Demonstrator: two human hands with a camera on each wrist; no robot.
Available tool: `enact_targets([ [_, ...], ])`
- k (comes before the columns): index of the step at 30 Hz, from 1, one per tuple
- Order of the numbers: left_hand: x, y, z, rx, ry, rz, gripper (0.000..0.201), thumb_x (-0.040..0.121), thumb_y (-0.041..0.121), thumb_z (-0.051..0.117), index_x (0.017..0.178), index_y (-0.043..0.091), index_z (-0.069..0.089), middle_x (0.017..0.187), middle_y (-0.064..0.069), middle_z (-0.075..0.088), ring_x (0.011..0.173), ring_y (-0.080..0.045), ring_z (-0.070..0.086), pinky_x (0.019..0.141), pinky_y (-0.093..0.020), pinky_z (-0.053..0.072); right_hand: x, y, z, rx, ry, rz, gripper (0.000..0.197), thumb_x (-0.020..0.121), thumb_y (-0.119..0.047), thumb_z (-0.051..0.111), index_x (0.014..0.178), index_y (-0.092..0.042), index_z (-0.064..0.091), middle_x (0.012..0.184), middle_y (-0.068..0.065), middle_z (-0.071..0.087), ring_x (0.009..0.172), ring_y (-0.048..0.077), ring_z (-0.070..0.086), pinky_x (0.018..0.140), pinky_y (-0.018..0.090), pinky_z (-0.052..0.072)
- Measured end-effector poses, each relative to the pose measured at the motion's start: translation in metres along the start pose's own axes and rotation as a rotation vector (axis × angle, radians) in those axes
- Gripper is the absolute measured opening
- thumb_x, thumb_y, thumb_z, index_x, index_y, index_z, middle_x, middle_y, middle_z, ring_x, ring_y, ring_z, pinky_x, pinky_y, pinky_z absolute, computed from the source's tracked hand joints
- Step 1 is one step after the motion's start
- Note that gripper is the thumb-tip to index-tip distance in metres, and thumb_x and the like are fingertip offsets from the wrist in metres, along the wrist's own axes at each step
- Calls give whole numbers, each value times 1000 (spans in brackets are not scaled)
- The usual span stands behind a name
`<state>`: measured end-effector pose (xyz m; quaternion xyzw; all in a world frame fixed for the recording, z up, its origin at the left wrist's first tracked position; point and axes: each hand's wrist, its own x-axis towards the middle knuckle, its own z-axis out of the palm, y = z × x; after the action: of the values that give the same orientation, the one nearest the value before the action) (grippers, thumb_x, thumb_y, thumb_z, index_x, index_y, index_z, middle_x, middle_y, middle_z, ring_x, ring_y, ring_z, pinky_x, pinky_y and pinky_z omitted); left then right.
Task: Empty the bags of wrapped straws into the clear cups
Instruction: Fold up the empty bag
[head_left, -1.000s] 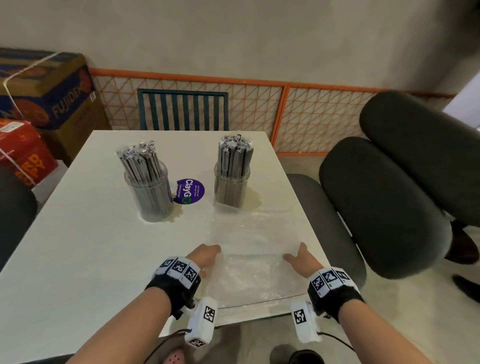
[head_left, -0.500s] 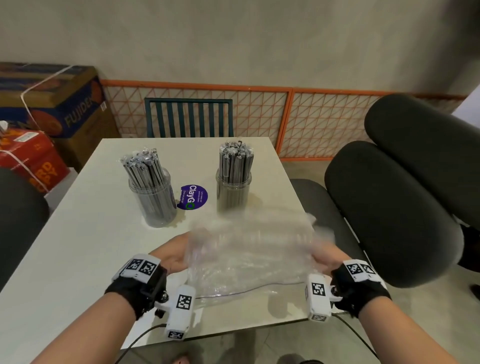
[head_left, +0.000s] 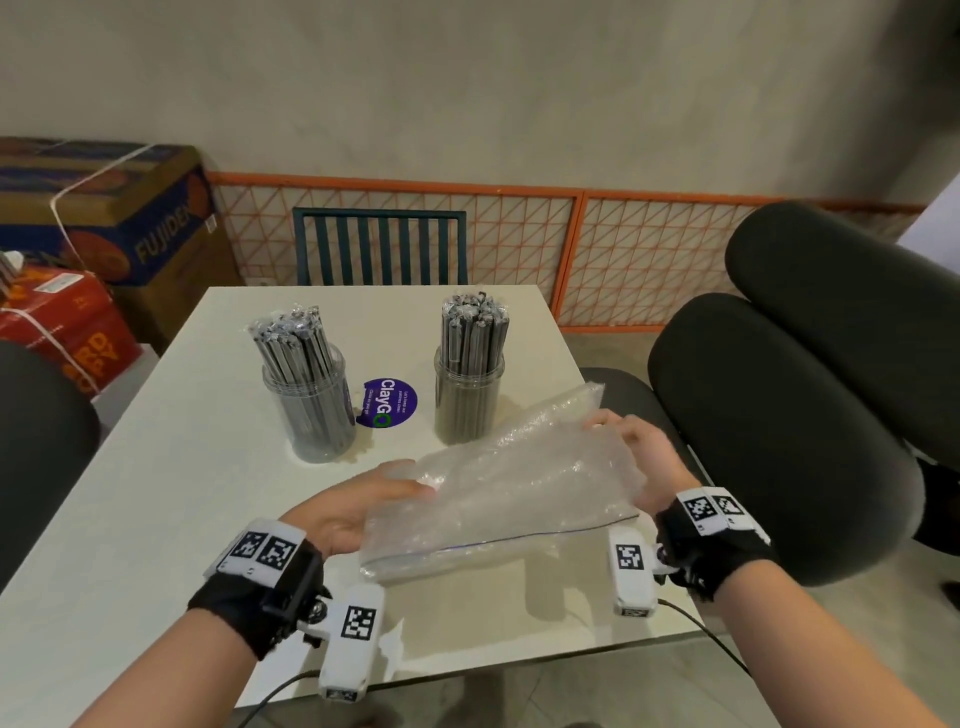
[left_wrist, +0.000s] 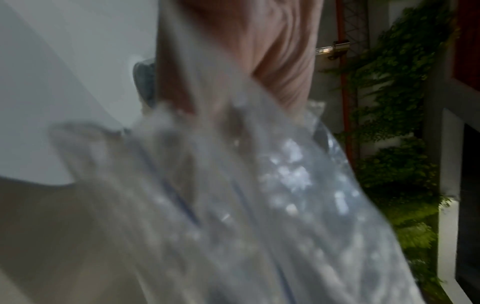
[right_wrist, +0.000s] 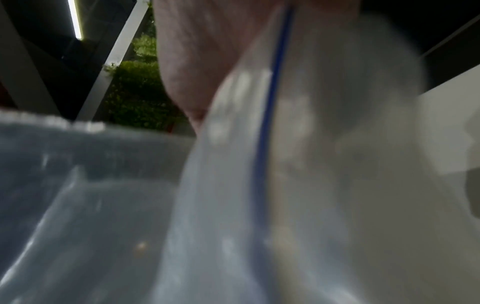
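Observation:
Two clear cups stand on the white table (head_left: 156, 493), and both are packed with upright wrapped straws: the left cup (head_left: 310, 410) and the right cup (head_left: 468, 400). In front of them I hold an empty, crumpled clear zip bag (head_left: 519, 493) just above the table, tilted up toward the right. My left hand (head_left: 363, 504) grips its left end with the thumb on top. My right hand (head_left: 644, 457) curls over its far right edge. Both wrist views are blurred: the left shows the bag (left_wrist: 272, 205) under my palm, the right shows its blue zip line (right_wrist: 270, 102).
A round purple sticker (head_left: 387, 402) lies between the cups. A dark slatted chair (head_left: 379, 247) stands behind the table, black padded chairs (head_left: 779, 415) at the right, and cardboard boxes (head_left: 104, 218) at the left. An orange mesh fence (head_left: 649, 249) lines the wall.
A second ago the bag lay flat on the table under both hands. Both hands have since lifted it off the table and tilted its right end up.

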<state>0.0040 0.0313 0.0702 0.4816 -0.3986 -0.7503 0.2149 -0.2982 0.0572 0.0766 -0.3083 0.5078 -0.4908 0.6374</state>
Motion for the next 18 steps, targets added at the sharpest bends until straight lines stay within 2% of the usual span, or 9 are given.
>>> enact_targets([
  [2, 2, 1, -5, 122, 77, 104, 52, 82, -4, 63, 122, 23, 44, 95, -5, 60, 79, -16, 61, 53, -21, 52, -3, 0, -8, 88, -27, 129, 45, 68, -49, 64, 97, -15, 60, 97, 11, 67, 88, 29, 66, 75, 39, 49],
  [4, 0, 3, -2, 216, 67, 211, 60, 80, -9, 63, 119, 30, 39, 105, -6, 52, 83, -19, 58, 61, -25, 54, -6, 6, -11, 12, -27, 284, 60, 80, -66, 48, 117, -20, 52, 118, 13, 60, 109, 33, 60, 84, 46, 48],
  [6, -1, 6, 5, 382, 55, 297, 59, 79, -11, 61, 113, 31, 38, 101, -4, 52, 78, -19, 59, 67, -33, 55, -11, 15, -2, -205, -85, 358, 51, 88, -57, 44, 126, -22, 41, 124, 8, 55, 102, 24, 65, 78, 41, 53],
  [8, 3, 9, 9, 587, 104, 388, 57, 81, -9, 58, 115, 31, 36, 93, -2, 53, 68, -17, 57, 59, -32, 52, -13, 22, 7, -386, -116, 406, 44, 92, -29, 57, 128, -18, 35, 117, 3, 57, 77, 12, 68, 58, 26, 55],
  [10, 8, 10, 12, 726, 146, 445, 55, 82, -6, 56, 114, 33, 35, 87, -5, 55, 60, -18, 53, 51, -29, 46, -10, 24, 7, -480, -134, 423, 46, 88, -12, 63, 128, -5, 42, 103, 5, 63, 67, 10, 67, 50, 22, 51],
  [12, 15, 6, 15, 843, 182, 457, 50, 83, -3, 55, 111, 33, 35, 85, -13, 58, 56, -18, 51, 48, -27, 42, -8, 19, 14, -702, -106, 372, 24, 87, -7, 62, 110, -5, 56, 84, 6, 63, 54, 10, 64, 44, 23, 48],
  [13, 18, 2, 19, 913, 206, 436, 46, 83, -1, 55, 109, 32, 35, 82, -16, 57, 56, -19, 49, 47, -25, 40, -7, 16, 19, -877, -20, 303, 20, 84, -7, 63, 104, -8, 58, 83, 8, 62, 57, 13, 63, 46, 26, 50],
  [16, 29, -4, 37, 963, 268, 259, 32, 83, 4, 52, 101, 26, 39, 82, -7, 51, 60, -19, 50, 43, -25, 42, 0, 15, 41, -1251, 316, 8, 17, 84, -6, 55, 100, -6, 50, 104, 16, 59, 95, 32, 59, 70, 32, 41],
  [18, 33, -2, 54, 768, 280, 197, 27, 84, 5, 50, 105, 20, 42, 92, -7, 51, 74, -22, 54, 48, -28, 47, 0, 24, 64, -1224, 459, -154, 20, 85, 1, 47, 105, -3, 45, 104, 20, 60, 99, 38, 57, 69, 32, 37],
])
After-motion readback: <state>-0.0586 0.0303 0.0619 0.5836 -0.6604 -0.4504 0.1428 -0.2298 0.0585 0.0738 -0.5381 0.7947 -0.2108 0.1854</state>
